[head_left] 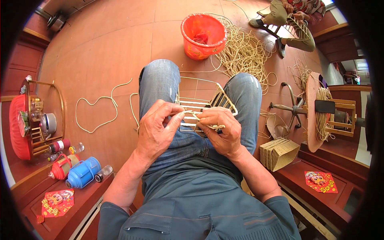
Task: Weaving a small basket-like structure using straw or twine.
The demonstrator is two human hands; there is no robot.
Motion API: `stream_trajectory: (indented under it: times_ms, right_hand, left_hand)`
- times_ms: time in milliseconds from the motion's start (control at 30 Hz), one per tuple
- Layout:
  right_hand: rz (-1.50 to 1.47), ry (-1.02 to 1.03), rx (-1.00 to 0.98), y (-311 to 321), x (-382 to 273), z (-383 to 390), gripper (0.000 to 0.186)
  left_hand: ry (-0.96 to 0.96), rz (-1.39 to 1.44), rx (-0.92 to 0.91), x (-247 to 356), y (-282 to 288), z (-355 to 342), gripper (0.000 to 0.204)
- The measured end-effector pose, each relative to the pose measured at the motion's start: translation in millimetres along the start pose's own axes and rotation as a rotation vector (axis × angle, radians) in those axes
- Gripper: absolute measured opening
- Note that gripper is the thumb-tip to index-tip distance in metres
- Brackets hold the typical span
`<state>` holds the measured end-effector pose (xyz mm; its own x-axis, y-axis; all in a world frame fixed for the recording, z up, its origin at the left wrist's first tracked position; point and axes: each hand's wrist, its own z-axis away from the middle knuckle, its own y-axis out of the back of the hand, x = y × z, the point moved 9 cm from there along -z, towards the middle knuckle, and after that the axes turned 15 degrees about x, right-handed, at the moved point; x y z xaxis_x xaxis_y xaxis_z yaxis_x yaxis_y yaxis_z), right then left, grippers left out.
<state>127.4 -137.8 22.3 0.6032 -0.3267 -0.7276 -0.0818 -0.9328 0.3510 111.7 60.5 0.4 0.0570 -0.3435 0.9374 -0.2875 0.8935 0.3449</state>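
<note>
A rectangular frame (230,100) wound with pale cord, with cord-wrapped bars across it, sits between my jeans-covered knees. My left hand (159,132) is at its near end, thumb and forefinger pinched on a thin pale cord (188,112). Just right of it, my right hand (222,132) also grips the cord at the near rim, fingers bent and thumb pressed in. A short length of cord sticks out below my right fingers. Exactly how the cord loops around the rim is too small to make out.
Ahead are a red bucket (203,52) and a big cord pile (244,48); another person (304,38) sits at top right. Flasks (84,173) and a tray table (21,132) are on the left. A chair base (294,106) and woven basket (280,154) are on the right.
</note>
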Motion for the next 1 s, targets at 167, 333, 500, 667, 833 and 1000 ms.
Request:
stream_trajectory:
  times_ms: [167, 333, 500, 667, 833, 1000]
  right_hand:
    - [0.004, -0.009, 0.004, 0, 0, 1, 0.020]
    - [0.003, 0.008, -0.004, -2, 2, 5, 0.021]
    - [0.042, 0.060, -0.013, -1, -1, 12, 0.027]
    - [0.095, 0.067, -0.025, -1, -3, 17, 0.028]
    - [0.127, 0.075, -0.031, -1, -5, 19, 0.027]
    - [0.152, 0.108, -0.038, -5, -9, 20, 0.024]
  left_hand:
    - [-0.189, -0.057, 0.032, 11, -6, 0, 0.014]
    - [-0.178, -0.023, 0.046, 5, -6, -2, 0.016]
    - [-0.289, -0.101, 0.058, 7, -8, -1, 0.017]
    - [-0.330, -0.064, 0.041, 9, -14, -3, 0.018]
    - [-0.418, -0.101, 0.033, 14, -17, -3, 0.018]
    - [-0.381, -0.094, 0.016, 9, -18, -7, 0.017]
